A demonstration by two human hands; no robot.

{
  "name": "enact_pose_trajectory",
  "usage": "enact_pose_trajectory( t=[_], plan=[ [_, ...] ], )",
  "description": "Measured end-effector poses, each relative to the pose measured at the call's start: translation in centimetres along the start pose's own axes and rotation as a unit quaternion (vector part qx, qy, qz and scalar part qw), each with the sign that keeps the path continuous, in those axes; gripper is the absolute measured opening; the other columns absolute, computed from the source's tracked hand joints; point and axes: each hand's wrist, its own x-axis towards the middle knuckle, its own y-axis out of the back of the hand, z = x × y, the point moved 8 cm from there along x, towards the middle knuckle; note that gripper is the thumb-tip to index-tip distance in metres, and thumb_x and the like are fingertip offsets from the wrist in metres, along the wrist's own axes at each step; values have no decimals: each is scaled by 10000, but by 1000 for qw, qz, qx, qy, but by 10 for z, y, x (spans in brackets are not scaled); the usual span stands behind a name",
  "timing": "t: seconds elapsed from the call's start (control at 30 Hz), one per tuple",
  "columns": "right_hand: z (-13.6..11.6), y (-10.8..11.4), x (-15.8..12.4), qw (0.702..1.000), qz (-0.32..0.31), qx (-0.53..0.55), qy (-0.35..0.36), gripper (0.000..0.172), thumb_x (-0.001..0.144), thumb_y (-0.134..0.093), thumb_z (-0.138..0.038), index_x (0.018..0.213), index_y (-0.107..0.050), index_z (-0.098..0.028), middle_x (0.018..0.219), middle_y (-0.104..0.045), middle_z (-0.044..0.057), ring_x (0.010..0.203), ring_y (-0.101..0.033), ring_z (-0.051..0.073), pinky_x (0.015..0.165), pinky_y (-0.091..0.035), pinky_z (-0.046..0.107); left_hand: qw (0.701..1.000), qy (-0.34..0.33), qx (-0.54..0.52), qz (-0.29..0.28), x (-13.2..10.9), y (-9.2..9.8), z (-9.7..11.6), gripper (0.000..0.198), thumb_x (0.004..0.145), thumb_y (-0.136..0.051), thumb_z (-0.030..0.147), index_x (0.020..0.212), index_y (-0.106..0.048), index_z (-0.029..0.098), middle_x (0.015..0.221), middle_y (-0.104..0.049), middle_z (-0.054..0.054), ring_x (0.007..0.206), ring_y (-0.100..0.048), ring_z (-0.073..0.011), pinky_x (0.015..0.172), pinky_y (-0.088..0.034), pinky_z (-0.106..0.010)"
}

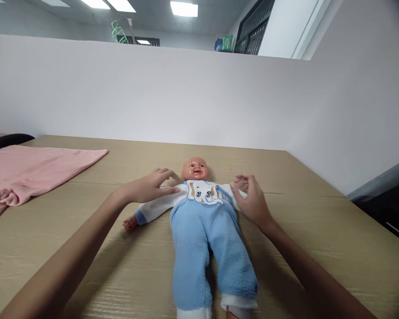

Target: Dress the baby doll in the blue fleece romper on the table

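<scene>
A baby doll [195, 169] lies on its back, head toward the wall, in a blue and white fleece outfit [193, 230] with an elephant on the chest. My left hand [153, 185] is at the doll's shoulder on the left side, fingers apart, over the white sleeve. At the other sleeve, my right hand [252, 199] has its thumb and fingers curved near the cuff; whether cloth is between them is too small to tell. The doll's hand on the left rests on the table.
A pink cloth [43, 170] lies at the left of the brown table [96, 274], beside a black curved object [9, 141]. A white wall [136, 93] stands behind the table. Dark objects [385, 212] are beyond the right edge.
</scene>
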Motion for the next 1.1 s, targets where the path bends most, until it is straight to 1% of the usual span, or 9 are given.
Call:
enact_pose_trajectory(
  t=[0.1, 0.2, 0.33, 0.43, 0.5, 0.63, 0.73, 0.93, 1.1],
  plan=[
    [35, 24, -23, 998, -19, -62, 8, 337, 1009, -621, -513, 1185, -611, -226, 1139, -720, 144, 1044, -672, 322, 1000, -547, 516, 993, -112, -34, 18, 9, -23, 58, 359, 975, -738, 526, 1245, -779, 293, 1299, -726, -103, 1314, -559, -366, 1130, -398, -422],
    [66, 36, -39, 993, -80, -84, -24, 456, 981, -621, -602, 1217, -638, -212, 1187, -734, 164, 1125, -673, 370, 1057, -522, 582, 981, -194, 21, 17, 34, -67, 91, 290, 1001, -703, 456, 1212, -759, 265, 1269, -721, -124, 1324, -546, -377, 1211, -332, -498],
    [73, 34, -49, 970, -236, -64, -11, 557, 951, -712, -613, 1356, -655, -237, 1320, -730, 154, 1216, -666, 378, 1069, -535, 563, 972, -201, 124, -1, 76, -120, 86, 234, 958, -747, 412, 1093, -759, 222, 1132, -740, -144, 1131, -597, -370, 1074, -411, -504],
    [69, 33, -51, 949, -314, 13, -30, 559, 898, -807, -532, 1367, -669, -261, 1282, -757, 126, 1105, -729, 335, 933, -613, 474, 967, -203, 156, -2, 90, -136, 78, 203, 947, -765, 397, 1009, -758, 204, 1046, -741, -156, 1057, -586, -373, 987, -422, -487],
    [70, 37, -48, 950, -297, 78, -59, 567, 840, -868, -491, 1324, -685, -257, 1229, -779, 114, 1019, -759, 305, 874, -635, 436, 964, -207, 167, -2, 91, -138, 76, 204, 977, -735, 394, 1030, -748, 197, 1043, -739, -157, 1053, -583, -371, 966, -425, -477],
    [73, 51, -39, 969, -170, 148, -98, 561, 742, -948, -479, 1194, -701, -258, 1145, -777, 94, 1000, -750, 280, 903, -632, 421, 964, -231, 127, -17, 86, -137, 77, 204, 1017, -686, 388, 1096, -720, 204, 1077, -735, -144, 1072, -613, -342, 947, -442, -433],
    [71, 50, -39, 963, -123, 201, -130, 558, 723, -956, -498, 1152, -688, -263, 1063, -743, 63, 929, -721, 248, 842, -634, 388, 962, -254, 89, -33, 81, -137, 83, 192, 1039, -649, 382, 1108, -710, 214, 1094, -741, -132, 1062, -642, -322, 945, -447, -410],
    [44, 40, -30, 969, -30, 224, -100, 508, 727, -958, -453, 1068, -637, -259, 1015, -733, 44, 931, -731, 225, 849, -628, 363, 931, -353, 58, -71, 62, -135, 106, 264, 1112, -517, 383, 1195, -697, 209, 1157, -744, -145, 1051, -694, -296, 921, -482, -374],
    [16, 16, -29, 975, -5, 214, -58, 459, 747, -915, -336, 1072, -600, -259, 986, -773, 49, 916, -780, 235, 804, -648, 355, 885, -448, 125, 10, 46, -130, 114, 294, 1142, -485, 394, 1185, -717, 220, 1075, -755, -131, 974, -688, -266, 885, -503, -372]
  ],
)
